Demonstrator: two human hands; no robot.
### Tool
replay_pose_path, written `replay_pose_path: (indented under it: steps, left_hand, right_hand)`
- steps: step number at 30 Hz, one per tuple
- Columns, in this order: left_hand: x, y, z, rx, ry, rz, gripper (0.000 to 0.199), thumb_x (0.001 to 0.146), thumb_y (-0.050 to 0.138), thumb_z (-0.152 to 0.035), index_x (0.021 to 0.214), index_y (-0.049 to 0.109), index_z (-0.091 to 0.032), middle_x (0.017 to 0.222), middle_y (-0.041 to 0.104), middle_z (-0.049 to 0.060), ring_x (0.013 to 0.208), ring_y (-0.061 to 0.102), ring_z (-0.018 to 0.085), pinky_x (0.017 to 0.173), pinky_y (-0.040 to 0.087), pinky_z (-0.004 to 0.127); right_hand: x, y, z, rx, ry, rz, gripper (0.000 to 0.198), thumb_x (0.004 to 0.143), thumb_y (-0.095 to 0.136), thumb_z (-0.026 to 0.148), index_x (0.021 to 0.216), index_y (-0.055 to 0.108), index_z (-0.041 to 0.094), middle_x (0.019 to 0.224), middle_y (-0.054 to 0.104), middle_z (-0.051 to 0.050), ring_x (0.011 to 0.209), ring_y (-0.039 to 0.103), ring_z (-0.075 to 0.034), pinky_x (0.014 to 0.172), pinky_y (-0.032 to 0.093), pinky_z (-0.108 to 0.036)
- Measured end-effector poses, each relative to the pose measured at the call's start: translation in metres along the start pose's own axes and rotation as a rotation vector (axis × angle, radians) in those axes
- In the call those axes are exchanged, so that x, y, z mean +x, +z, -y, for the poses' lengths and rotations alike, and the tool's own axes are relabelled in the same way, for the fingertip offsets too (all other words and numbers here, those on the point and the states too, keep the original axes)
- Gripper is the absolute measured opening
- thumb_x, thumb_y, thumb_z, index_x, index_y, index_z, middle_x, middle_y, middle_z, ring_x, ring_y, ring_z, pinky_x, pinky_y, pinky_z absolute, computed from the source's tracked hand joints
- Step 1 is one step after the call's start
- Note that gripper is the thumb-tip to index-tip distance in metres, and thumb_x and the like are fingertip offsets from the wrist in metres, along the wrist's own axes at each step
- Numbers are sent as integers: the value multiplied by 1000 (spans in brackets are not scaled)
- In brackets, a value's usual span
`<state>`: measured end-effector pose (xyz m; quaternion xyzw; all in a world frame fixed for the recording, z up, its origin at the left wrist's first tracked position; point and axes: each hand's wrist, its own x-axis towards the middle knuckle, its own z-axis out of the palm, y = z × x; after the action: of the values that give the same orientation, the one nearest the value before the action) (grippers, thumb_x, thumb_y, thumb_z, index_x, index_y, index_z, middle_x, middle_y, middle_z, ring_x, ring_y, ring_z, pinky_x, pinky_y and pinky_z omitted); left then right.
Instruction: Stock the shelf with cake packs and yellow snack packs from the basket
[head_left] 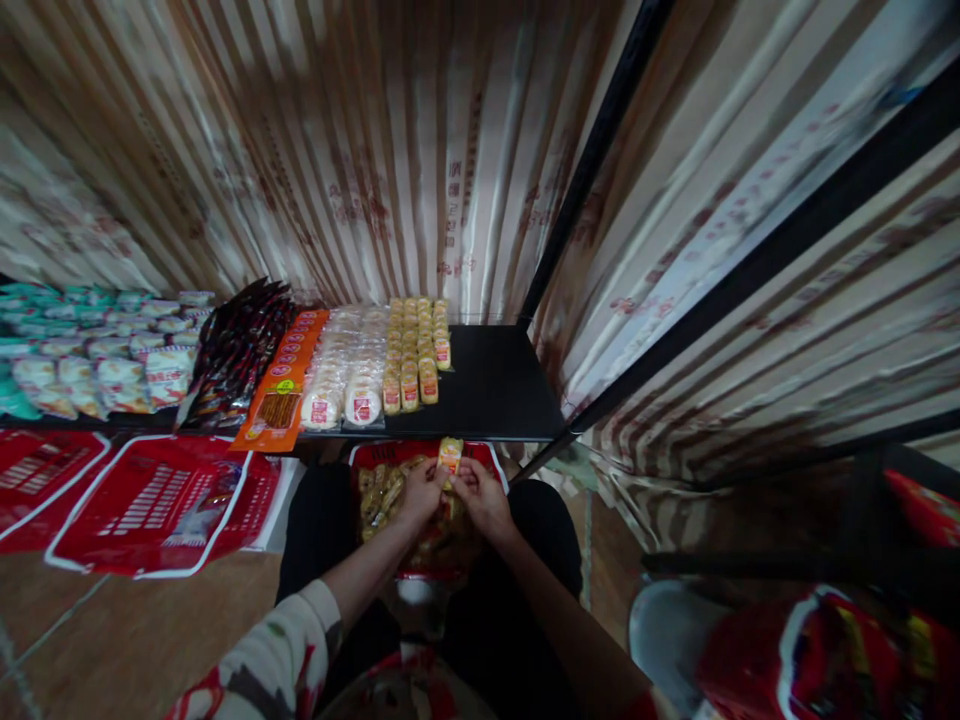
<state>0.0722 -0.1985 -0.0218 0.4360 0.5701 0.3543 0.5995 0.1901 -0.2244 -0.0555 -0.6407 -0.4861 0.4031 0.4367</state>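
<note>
Between my two hands is a small yellow snack packet (450,455) with a red and white label, held upright over a red basket (495,459). My left hand (423,490) pinches its left side and my right hand (486,498) pinches its right side. More yellow-brown packets (380,490) of a similar look lie loose in the basket, which sits between my knees. Just ahead, rows of matching yellow packets (409,385) stand on a black shelf (495,385). Beside them are rows of round white packaged snacks (363,402).
Left along the shelf are an orange packet (281,400), dark packets (244,345) and white-and-teal packets (124,380). Red baskets (157,500) stand on the tiled floor at left. Another red container (757,650) is at lower right. A black metal post (585,170) rises before the curtain (337,150).
</note>
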Motion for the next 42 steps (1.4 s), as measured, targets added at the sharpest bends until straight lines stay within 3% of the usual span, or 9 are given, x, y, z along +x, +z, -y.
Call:
replay_pose_path:
  steps: [5,8,11,15,18,24,36,42]
  left_hand:
    - [4,12,-23,75,21,32,33,83,48,-27,114,55,-15,90,67,5,53,55,6,52,45,17]
    - [6,22,-39,184,155,-95,40,82,50,-25,121,51,-16,114,60,10,79,61,12,74,50,24]
    - [10,33,-51,257,287,-179,42,81,51,-24,122,49,-17,124,52,12,91,59,14,85,48,28]
    - [26,47,-56,214,355,-159,46,81,47,-21,126,43,-15,133,42,14,101,56,16,86,49,27]
    - [45,54,-56,207,392,-168,50,82,46,-21,131,38,-11,140,34,16,120,46,19,97,43,29]
    - [77,62,-57,246,320,-134,50,84,43,-20,133,38,-11,144,34,13,135,29,18,113,22,32]
    - [101,60,-61,186,197,-103,55,86,39,-27,139,30,-17,150,25,7,138,21,14,114,13,28]
    - [105,60,-62,175,182,-85,59,86,39,-27,141,26,-14,151,23,7,139,19,13,114,12,27]
  right_hand:
    - [16,-16,19,-8,-57,-35,31,75,55,40,98,59,21,84,66,-3,72,63,-17,69,53,-30]
    - [36,-26,32,-24,-79,-89,33,74,56,40,101,59,20,85,67,-4,72,62,-18,68,52,-31]
    - [61,-36,41,-63,-126,-132,35,74,56,38,103,60,19,88,66,-5,75,62,-18,70,52,-31]
    - [97,-41,47,-121,-151,-164,33,75,56,36,103,60,19,89,66,-4,75,61,-17,71,51,-30]
    - [123,-39,48,-161,-141,-187,30,75,55,33,101,61,19,86,65,-3,73,61,-16,69,51,-29]
    - [166,-26,49,-290,-190,-140,29,74,56,25,100,63,18,87,64,-4,76,60,-15,70,50,-28]
    - [202,-15,49,-412,-223,-131,28,76,56,26,103,64,20,92,66,-5,79,61,-17,73,50,-30]
    - [208,-12,40,-306,-196,-134,28,77,54,28,103,62,20,91,65,-3,77,61,-16,74,51,-31]
